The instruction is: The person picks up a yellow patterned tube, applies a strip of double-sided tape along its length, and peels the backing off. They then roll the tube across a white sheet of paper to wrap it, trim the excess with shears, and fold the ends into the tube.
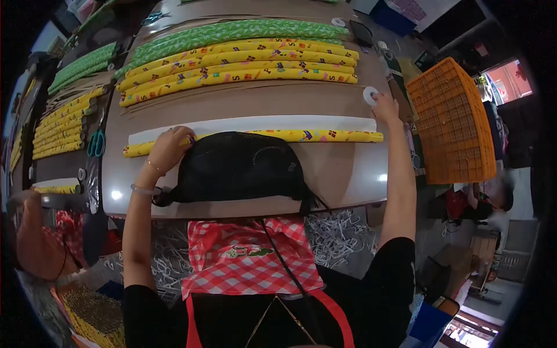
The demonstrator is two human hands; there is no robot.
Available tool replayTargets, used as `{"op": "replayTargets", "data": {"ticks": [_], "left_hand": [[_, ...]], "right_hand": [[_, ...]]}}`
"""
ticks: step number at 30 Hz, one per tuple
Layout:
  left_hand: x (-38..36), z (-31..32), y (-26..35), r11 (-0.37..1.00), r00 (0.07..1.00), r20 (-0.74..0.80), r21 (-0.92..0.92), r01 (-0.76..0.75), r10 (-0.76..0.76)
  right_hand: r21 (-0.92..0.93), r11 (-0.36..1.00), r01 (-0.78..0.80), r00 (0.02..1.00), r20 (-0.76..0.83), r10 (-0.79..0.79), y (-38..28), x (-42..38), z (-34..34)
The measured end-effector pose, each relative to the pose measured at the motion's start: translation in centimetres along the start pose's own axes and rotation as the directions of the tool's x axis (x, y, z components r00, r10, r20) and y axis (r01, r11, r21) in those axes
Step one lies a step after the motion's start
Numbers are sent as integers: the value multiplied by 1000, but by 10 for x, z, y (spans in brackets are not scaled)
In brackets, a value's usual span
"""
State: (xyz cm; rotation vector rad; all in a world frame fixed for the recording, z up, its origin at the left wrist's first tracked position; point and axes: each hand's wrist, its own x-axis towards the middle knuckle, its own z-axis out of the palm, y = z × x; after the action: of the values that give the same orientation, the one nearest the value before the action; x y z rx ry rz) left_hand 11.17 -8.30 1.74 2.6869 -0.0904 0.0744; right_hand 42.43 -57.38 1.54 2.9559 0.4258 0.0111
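A yellow patterned roll of wrapping paper [342, 136] lies across the table in front of me, with a strip of its white underside showing along the far edge. My left hand [169, 148] is over its left part, fingers bent down onto the paper. At the far right, my right hand [385, 108] pinches a white roll of tape [369, 96] beyond the paper's right end. A black mesh-like thing [241, 168] sits close in front of me and hides part of the paper roll and the table edge.
Finished-looking yellow rolls [243, 65] and green rolls [232, 39] lie farther back on the table [354, 168]. An orange crate [452, 122] stands at the right. Teal scissors [96, 143] and more rolls lie on the left table, near another person's arm [32, 226]. White strips [339, 238] litter the floor.
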Motion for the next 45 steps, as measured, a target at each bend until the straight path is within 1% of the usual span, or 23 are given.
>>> {"op": "replayTargets", "data": {"ticks": [3,5,7,8,9,10,11,12,14,18,20,21,24,26,27,29,32,36,38,41,43,44,45], "left_hand": [[0,-4,5,1000,1000,28,-26,8,-8],[-4,1,4,998,998,32,-19,61,-60],[-6,2,6,996,995,49,-1,86,-85],[-7,2,6,992,992,36,-2,123,-123],[-8,2,6,997,997,1,9,79,-79],[-10,3,6,999,999,-35,23,37,-36],[-10,4,6,997,997,-47,23,70,-69],[-10,5,5,996,997,-48,63,62,-59],[-10,8,2,991,996,-61,107,76,-70],[-12,20,-10,998,997,-71,62,32,-28],[-13,19,-8,997,995,-103,79,-4,12],[-12,20,-8,997,993,-116,83,10,-1],[-12,30,-13,996,973,-220,75,-58,73],[-13,32,-12,997,969,-236,47,-66,75],[-13,32,-13,996,965,-248,29,-80,85],[-14,32,-12,994,951,-289,28,-105,109],[-13,28,-12,991,934,-331,51,-125,135],[-16,29,-10,986,906,-397,127,-104,147],[-18,28,-9,985,905,-403,150,-84,139],[-23,23,-10,993,889,-443,36,-111,115],[-26,18,-12,997,854,-519,-53,-48,13],[-25,17,-11,997,857,-515,-58,-48,11],[-25,15,-8,987,792,-600,-158,26,-116]], "right_hand": [[30,998,46,999,18,-46,3,5,4],[42,998,54,963,-266,-41,0,5,12],[544,822,168,967,-253,-31,-3,14,5],[594,797,114,983,-183,-5,-11,9,-6],[866,498,48,995,-86,54,-31,-9,-23],[991,122,-49,997,42,65,-53,-23,-37],[954,-250,-166,978,191,79,-74,-26,-44],[954,-246,-171,981,189,50,-94,-37,-54],[663,-629,-405,912,339,-230,-131,-57,-71],[668,-549,-502,855,289,-431,-199,-59,-71],[671,-443,-595,724,209,-657,-234,-58,-79],[674,-436,-596,734,237,-636,-253,-62,-84],[652,-288,-702,572,274,-773,-299,-57,-89],[788,-205,-580,513,157,-844,-325,-51,-82],[757,-171,-630,473,199,-858,-338,-49,-83],[829,-131,-543,535,222,-815,-360,-50,-80],[809,-77,-582,384,190,-904,-378,-39,-65],[844,5,-537,350,227,-909,-385,-42,-55],[859,59,-508,401,296,-867,-386,-46,-50],[932,68,-357,333,195,-923,-382,-37,-33],[961,189,-202,219,233,-948,-382,-29,-36],[959,192,-208,219,237,-947,-380,-30,-35],[969,185,-161,236,220,-947,-382,-37,-47]]}}
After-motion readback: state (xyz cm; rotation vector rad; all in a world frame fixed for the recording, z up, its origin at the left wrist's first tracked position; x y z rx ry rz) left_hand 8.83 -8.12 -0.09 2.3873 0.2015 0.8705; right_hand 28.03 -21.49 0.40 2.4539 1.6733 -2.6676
